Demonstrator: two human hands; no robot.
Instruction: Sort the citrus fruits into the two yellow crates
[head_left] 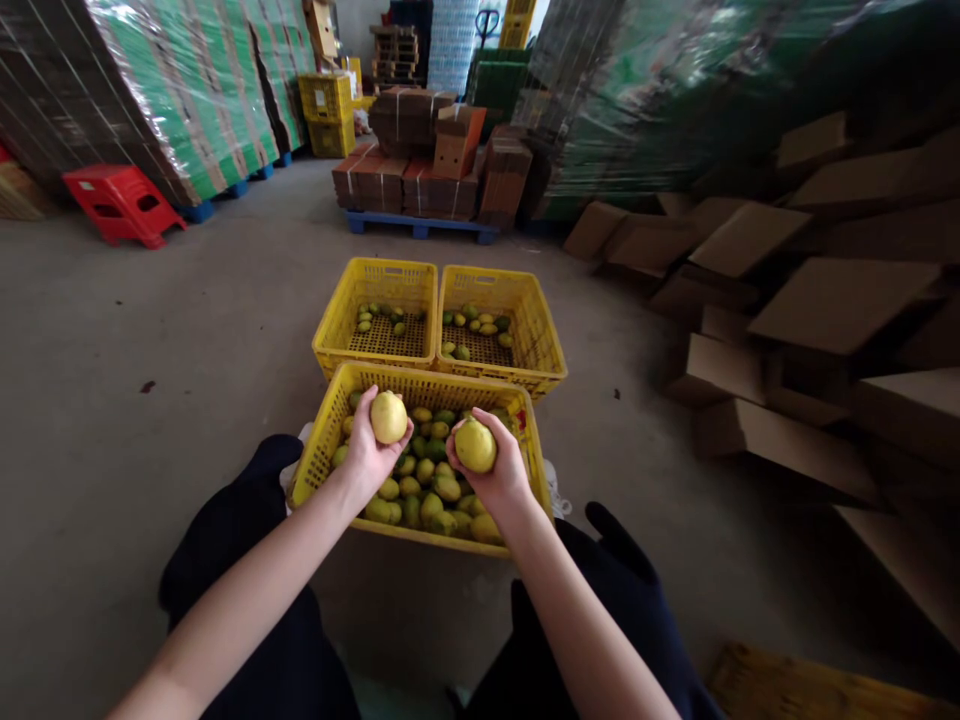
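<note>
My left hand [366, 448] is closed around a pale yellow lemon [389, 417], which rests against the palm and fingers. A second lemon [475, 445], a little greener, sits in my closed right hand [508, 474]. Both hands are held apart above a yellow plastic crate [427, 537] between my legs. Many yellow and green lemons [431, 505] lie in this crate, partly hidden by my hands. Just beyond it, two more yellow crates stand side by side. The left crate [335, 322] and the right crate [541, 335] each hold several lemons on the bottom.
Flattened and folded cardboard boxes [840, 300] are heaped along the right. Ahead, a blue pallet [420, 222] bears bundled cartons [442, 180]. A red stool [124, 205] stands at the left, near wrapped green stacks [187, 90]. Stacked yellow crates [328, 115] stand farther back.
</note>
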